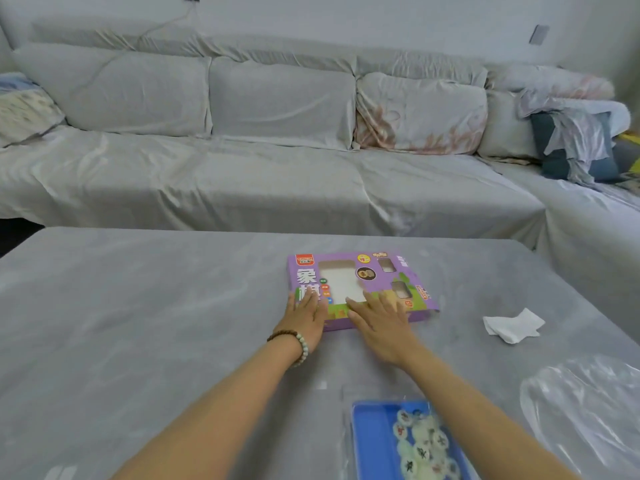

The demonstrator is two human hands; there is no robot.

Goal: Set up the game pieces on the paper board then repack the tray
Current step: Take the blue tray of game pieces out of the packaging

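We are pressing our left hand and right hand flat on the purple box at its near edge, each grip open and holding nothing, while the pieces are lying heaped in the blue tray nearer us than the box, so setup is seemingly barely starting.

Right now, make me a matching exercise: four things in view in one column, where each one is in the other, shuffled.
Things: 1 purple box; 2 blue tray; 3 white tissue; 4 bead bracelet.
Places: A holds the round game pieces; B on the left wrist; C right of the box; D under the left hand and right hand.
Pairs: 1-D, 2-A, 3-C, 4-B.
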